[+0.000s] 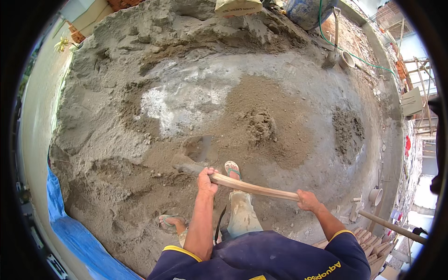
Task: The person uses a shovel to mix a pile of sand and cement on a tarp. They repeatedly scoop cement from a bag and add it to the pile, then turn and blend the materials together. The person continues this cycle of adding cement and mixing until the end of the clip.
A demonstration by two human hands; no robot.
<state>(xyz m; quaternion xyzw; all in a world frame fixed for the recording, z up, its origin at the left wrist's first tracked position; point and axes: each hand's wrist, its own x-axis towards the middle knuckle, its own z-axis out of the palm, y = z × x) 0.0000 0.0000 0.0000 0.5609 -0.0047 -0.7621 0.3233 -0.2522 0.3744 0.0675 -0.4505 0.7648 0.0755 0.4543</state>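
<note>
Both my hands grip the wooden handle of a hoe (254, 187), which slants across in front of my legs. My left hand (206, 181) is closed round the handle near its cement-grey head end. My right hand (308, 200) is wrapped round the other end, farther right. The hoe's broad metal blade (198, 147) lies at the left, against the sand between a large sand heap (102, 116) and a flatter brown pile (280, 112). Pale grey-white powder (179, 105) is spread just beyond the blade.
My sandalled feet stand on the sandy ground. A blue tarp (70, 231) edges the left side. Wet mortar (347, 135) lies at the right. Farther off are a shovel (332, 56), a blue drum (305, 11), a green hose (359, 56) and a paper sack (238, 6). Another long-handled tool (392, 226) lies right.
</note>
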